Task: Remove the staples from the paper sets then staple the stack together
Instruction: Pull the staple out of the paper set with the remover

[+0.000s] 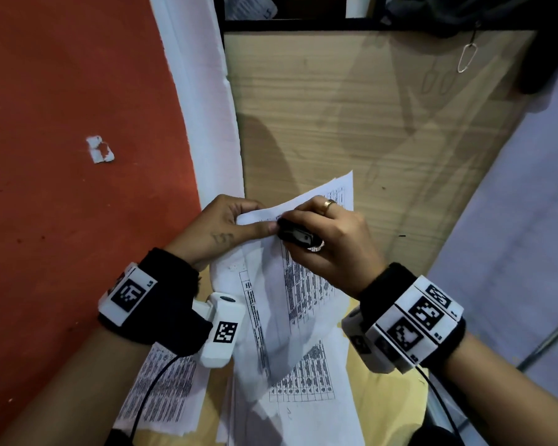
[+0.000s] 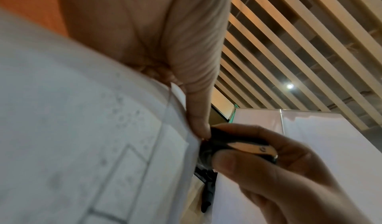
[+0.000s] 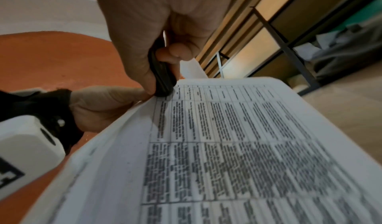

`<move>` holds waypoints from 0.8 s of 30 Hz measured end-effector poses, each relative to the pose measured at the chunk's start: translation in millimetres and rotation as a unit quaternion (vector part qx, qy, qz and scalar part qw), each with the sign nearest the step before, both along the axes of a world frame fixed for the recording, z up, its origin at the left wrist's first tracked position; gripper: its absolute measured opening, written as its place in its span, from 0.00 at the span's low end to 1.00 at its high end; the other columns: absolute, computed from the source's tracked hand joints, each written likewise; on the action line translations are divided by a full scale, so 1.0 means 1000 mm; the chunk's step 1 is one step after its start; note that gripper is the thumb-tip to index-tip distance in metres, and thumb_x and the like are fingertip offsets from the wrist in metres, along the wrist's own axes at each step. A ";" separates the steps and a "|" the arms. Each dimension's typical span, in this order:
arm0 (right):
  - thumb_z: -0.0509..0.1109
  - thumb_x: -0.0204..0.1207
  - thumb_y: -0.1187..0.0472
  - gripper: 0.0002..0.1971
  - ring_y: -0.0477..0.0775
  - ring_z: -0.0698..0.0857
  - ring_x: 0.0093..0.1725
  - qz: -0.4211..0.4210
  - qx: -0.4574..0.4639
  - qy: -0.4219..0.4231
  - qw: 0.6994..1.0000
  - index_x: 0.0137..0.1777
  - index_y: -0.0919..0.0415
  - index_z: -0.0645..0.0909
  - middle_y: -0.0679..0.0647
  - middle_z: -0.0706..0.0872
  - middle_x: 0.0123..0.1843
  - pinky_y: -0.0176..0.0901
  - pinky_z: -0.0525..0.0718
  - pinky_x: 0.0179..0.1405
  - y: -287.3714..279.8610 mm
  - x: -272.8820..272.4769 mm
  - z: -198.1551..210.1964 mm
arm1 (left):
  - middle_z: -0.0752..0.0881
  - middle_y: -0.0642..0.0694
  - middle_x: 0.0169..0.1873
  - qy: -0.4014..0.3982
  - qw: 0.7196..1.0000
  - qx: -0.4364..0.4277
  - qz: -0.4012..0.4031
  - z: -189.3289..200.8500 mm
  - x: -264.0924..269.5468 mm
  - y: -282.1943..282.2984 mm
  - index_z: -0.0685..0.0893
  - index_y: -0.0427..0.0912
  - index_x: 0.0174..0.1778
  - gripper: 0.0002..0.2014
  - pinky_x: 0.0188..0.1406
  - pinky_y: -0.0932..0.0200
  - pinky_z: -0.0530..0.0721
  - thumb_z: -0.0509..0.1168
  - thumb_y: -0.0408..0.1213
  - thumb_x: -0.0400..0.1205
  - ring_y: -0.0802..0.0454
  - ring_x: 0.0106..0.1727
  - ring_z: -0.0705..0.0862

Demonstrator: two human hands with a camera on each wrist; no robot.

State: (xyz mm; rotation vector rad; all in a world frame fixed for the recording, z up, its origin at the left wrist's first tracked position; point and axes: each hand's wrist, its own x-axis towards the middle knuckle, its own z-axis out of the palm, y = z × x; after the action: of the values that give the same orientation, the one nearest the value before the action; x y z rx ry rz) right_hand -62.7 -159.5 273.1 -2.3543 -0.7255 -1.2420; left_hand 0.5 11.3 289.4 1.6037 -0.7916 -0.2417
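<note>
Paper like this is light and floppy, and a stapled set (image 1: 290, 272) will sag or tear unless it is held right beside the staple, so the corner is the place to take it. That is where the left hand (image 1: 221, 226) has it: thumb on top and fingers beneath pinch the top corner, lifting the set off the wooden table (image 1: 351, 123) while its lower end droops onto other printed sheets (image 1: 161, 391) lying there. The right hand (image 1: 329, 243) comes in from the right with its fingers curled round a small black staple remover (image 1: 295, 236), its nose pressed to the same corner, just beside the left thumb (the staple itself is too small to make out). Its grip is closed firmly on the tool, thumb underneath and fingers over the top. Both wrists are raised above the table, and the knuckles nearly meet over the corner.
</note>
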 end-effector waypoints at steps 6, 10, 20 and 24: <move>0.76 0.65 0.63 0.14 0.58 0.87 0.38 0.009 0.067 0.013 0.998 0.51 0.66 0.87 0.59 0.87 0.43 0.49 0.85 0.32 0.002 0.002 -0.009 | 0.87 0.45 0.30 0.036 0.999 -0.011 0.014 -0.002 0.000 -0.003 0.87 0.38 0.34 0.01 0.30 0.68 0.81 0.71 0.31 0.71 0.57 0.30 0.84; 0.71 0.67 0.56 0.17 0.56 0.85 0.39 -0.007 0.059 0.026 0.998 0.53 0.65 0.86 0.58 0.86 0.44 0.48 0.83 0.34 0.001 0.004 -0.014 | 0.88 0.46 0.29 0.056 0.998 -0.002 0.026 -0.004 0.001 -0.004 0.86 0.37 0.37 0.03 0.28 0.69 0.80 0.69 0.26 0.74 0.56 0.28 0.85; 0.61 0.82 0.59 0.09 0.42 0.85 0.44 0.132 0.541 0.309 0.771 0.60 0.56 0.74 0.55 0.82 0.53 0.29 0.80 0.31 -0.007 0.004 -0.028 | 0.87 0.53 0.23 0.053 0.994 -0.003 0.092 -0.012 0.003 -0.008 0.85 0.40 0.36 0.09 0.24 0.72 0.79 0.65 0.26 0.80 0.62 0.23 0.83; 0.66 0.72 0.55 0.10 0.40 0.77 0.25 0.243 0.687 0.370 0.577 0.50 0.59 0.74 0.50 0.82 0.34 0.29 0.73 0.20 -0.008 0.005 -0.027 | 0.87 0.55 0.23 0.030 0.994 0.008 0.104 -0.015 0.006 -0.011 0.85 0.42 0.35 0.10 0.26 0.72 0.80 0.65 0.26 0.80 0.62 0.24 0.83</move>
State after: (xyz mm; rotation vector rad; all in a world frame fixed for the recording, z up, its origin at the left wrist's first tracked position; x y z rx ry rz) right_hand -57.8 -167.4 246.6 -0.9425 0.0446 -0.1588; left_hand 6.6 0.7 274.3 1.6731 -0.5720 -0.1452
